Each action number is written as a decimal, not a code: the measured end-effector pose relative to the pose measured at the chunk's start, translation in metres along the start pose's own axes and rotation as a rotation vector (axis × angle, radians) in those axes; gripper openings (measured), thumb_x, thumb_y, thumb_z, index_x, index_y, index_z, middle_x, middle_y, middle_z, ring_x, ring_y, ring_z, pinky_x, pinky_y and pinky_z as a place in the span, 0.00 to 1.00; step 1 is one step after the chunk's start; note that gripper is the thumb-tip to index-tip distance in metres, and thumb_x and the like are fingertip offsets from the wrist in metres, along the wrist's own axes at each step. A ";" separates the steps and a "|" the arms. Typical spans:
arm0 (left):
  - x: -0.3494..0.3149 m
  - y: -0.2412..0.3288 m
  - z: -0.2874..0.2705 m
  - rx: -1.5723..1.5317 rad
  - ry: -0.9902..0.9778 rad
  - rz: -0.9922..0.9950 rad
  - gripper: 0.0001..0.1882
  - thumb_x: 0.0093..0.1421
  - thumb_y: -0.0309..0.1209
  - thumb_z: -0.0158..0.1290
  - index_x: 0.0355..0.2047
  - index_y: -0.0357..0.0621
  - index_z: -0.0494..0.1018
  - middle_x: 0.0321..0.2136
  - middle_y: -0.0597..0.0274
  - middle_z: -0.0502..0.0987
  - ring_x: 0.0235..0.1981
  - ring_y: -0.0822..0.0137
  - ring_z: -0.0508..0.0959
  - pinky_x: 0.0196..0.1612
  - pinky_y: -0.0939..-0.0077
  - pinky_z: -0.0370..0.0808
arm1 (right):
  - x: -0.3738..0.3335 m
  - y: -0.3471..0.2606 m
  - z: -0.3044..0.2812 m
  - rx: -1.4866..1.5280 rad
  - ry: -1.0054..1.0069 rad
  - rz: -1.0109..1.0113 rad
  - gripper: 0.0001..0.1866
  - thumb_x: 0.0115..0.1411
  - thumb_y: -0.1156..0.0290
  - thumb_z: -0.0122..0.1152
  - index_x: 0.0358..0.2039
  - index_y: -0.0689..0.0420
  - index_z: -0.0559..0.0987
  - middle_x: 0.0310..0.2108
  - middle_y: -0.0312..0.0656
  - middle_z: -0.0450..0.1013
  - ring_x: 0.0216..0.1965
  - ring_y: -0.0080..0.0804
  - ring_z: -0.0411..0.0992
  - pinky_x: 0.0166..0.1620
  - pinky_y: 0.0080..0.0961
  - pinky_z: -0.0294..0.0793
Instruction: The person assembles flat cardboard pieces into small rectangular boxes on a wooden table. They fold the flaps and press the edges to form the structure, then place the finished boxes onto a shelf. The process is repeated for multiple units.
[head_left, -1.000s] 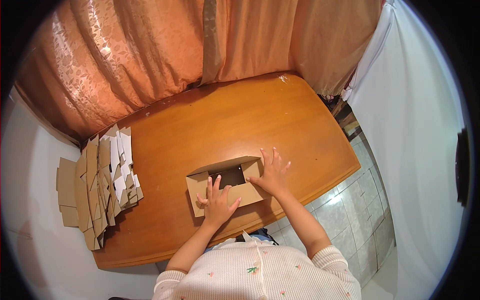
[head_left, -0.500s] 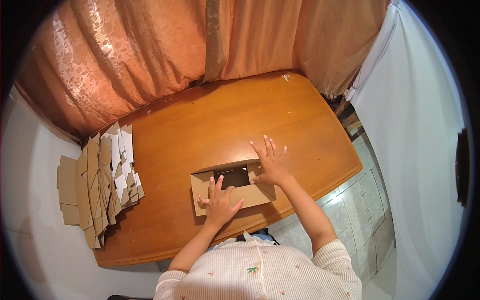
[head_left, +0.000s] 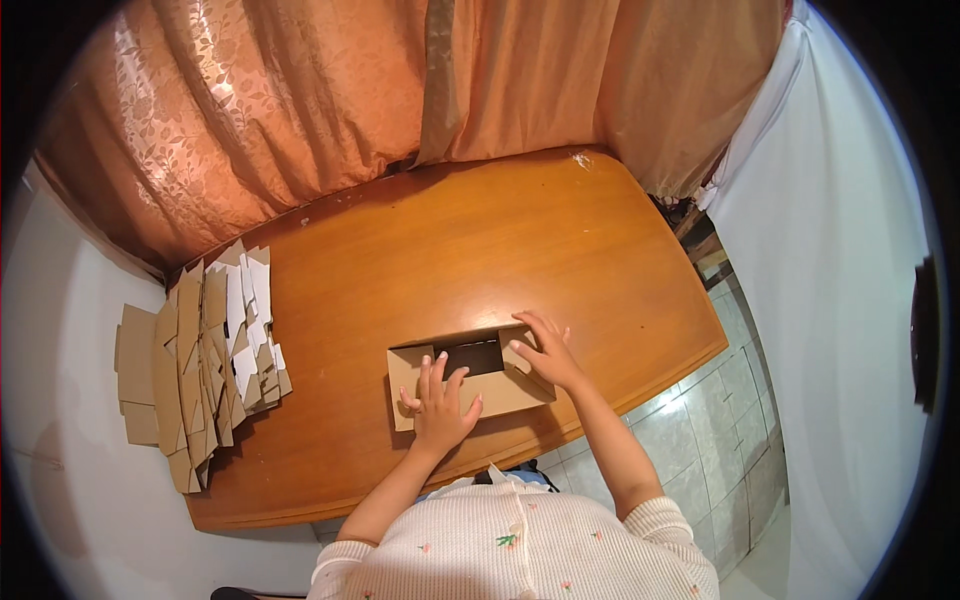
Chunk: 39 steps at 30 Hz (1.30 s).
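A small brown cardboard box (head_left: 505, 393) stands near the table's front edge, its top partly folded in around a dark rectangular gap. My left hand (head_left: 436, 414) lies over the near left part of the box, fingers spread and holding nothing. At the far right corner, my right hand (head_left: 549, 358) has its thumb over the right end flap and its fingertips at the end of the far side. Its fingers are apart. Whether they press on the cardboard is hard to tell.
Flattened brown and white cardboard pieces (head_left: 205, 365) are stacked at the left end of the wooden table (head_left: 450, 240), some jutting past its edge. Orange curtains (head_left: 290, 90) hang along the far side. A white cloth (head_left: 820, 250) hangs at right, beside a tiled floor (head_left: 690, 440).
My right hand has come down onto the box's far right corner, its fingers less stretched than before. My left hand stays over the near left part.
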<state>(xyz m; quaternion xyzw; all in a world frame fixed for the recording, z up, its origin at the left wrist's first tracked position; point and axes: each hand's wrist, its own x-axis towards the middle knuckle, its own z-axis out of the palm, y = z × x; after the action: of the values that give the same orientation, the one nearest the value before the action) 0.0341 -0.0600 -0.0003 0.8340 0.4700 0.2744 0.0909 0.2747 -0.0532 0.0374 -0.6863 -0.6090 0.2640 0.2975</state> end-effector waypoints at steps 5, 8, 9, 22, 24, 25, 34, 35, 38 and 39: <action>-0.003 -0.005 0.006 -0.042 0.136 0.022 0.36 0.52 0.42 0.58 0.59 0.46 0.57 0.63 0.48 0.53 0.67 0.47 0.48 0.59 0.31 0.33 | -0.010 0.025 0.029 0.196 0.243 -0.120 0.15 0.64 0.60 0.52 0.47 0.50 0.77 0.56 0.47 0.65 0.60 0.45 0.58 0.62 0.39 0.49; -0.010 -0.016 0.013 -0.058 0.270 0.110 0.39 0.53 0.41 0.58 0.61 0.44 0.52 0.63 0.45 0.51 0.66 0.46 0.49 0.60 0.34 0.34 | -0.011 0.024 0.037 0.198 0.317 -0.146 0.14 0.63 0.60 0.53 0.45 0.52 0.78 0.54 0.48 0.66 0.59 0.46 0.59 0.61 0.39 0.52; -0.010 -0.018 0.012 -0.066 0.308 0.139 0.39 0.53 0.40 0.57 0.61 0.44 0.51 0.63 0.45 0.50 0.66 0.45 0.49 0.61 0.34 0.34 | -0.013 0.022 0.038 0.159 0.341 -0.157 0.14 0.63 0.60 0.53 0.43 0.53 0.78 0.54 0.48 0.66 0.58 0.47 0.60 0.61 0.40 0.53; 0.029 -0.056 -0.024 -0.102 0.198 0.072 0.27 0.53 0.28 0.55 0.56 0.45 0.66 0.59 0.48 0.62 0.61 0.51 0.62 0.60 0.54 0.59 | -0.019 -0.004 0.035 -0.319 0.355 -0.230 0.19 0.52 0.61 0.63 0.41 0.57 0.75 0.51 0.51 0.66 0.58 0.52 0.58 0.58 0.46 0.56; 0.029 -0.059 -0.024 -0.101 0.178 0.048 0.29 0.53 0.29 0.55 0.57 0.47 0.66 0.60 0.49 0.61 0.61 0.52 0.61 0.61 0.52 0.58 | -0.018 -0.004 0.034 -0.266 0.339 -0.209 0.22 0.51 0.60 0.64 0.44 0.57 0.74 0.53 0.51 0.64 0.58 0.53 0.57 0.59 0.46 0.56; 0.030 -0.056 -0.025 -0.077 0.145 0.025 0.30 0.53 0.30 0.56 0.58 0.47 0.65 0.60 0.49 0.61 0.62 0.51 0.60 0.61 0.52 0.57 | -0.018 -0.004 0.034 -0.241 0.331 -0.197 0.23 0.51 0.59 0.64 0.45 0.57 0.73 0.53 0.52 0.63 0.58 0.53 0.57 0.59 0.46 0.56; 0.041 -0.046 -0.027 0.046 -0.150 -0.161 0.40 0.51 0.52 0.61 0.61 0.49 0.63 0.65 0.46 0.52 0.67 0.48 0.50 0.65 0.47 0.49 | -0.018 -0.006 0.031 -0.345 0.194 -0.039 0.36 0.48 0.52 0.66 0.56 0.51 0.69 0.60 0.51 0.58 0.64 0.55 0.50 0.62 0.61 0.47; 0.041 -0.047 -0.027 0.050 -0.157 -0.163 0.41 0.50 0.52 0.61 0.61 0.49 0.63 0.65 0.46 0.52 0.67 0.48 0.50 0.65 0.47 0.49 | -0.017 -0.007 0.032 -0.352 0.179 -0.031 0.37 0.48 0.51 0.66 0.57 0.51 0.68 0.61 0.51 0.58 0.64 0.55 0.49 0.62 0.63 0.45; 0.042 -0.047 -0.026 0.049 -0.165 -0.169 0.41 0.49 0.53 0.61 0.61 0.50 0.64 0.65 0.46 0.53 0.67 0.48 0.50 0.65 0.47 0.49 | -0.017 -0.008 0.032 -0.375 0.148 -0.010 0.40 0.46 0.47 0.67 0.58 0.49 0.67 0.62 0.50 0.56 0.66 0.55 0.47 0.62 0.67 0.43; 0.042 -0.047 -0.026 0.047 -0.165 -0.173 0.41 0.49 0.53 0.61 0.61 0.50 0.64 0.65 0.46 0.53 0.67 0.48 0.50 0.65 0.47 0.50 | -0.016 -0.008 0.032 -0.381 0.143 -0.005 0.40 0.46 0.47 0.67 0.58 0.49 0.67 0.63 0.50 0.56 0.66 0.55 0.47 0.62 0.67 0.43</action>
<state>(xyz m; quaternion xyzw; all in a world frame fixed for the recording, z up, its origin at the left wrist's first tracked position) 0.0026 -0.0023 0.0175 0.8120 0.5374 0.1850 0.1328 0.2445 -0.0662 0.0212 -0.7457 -0.6269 0.0939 0.2055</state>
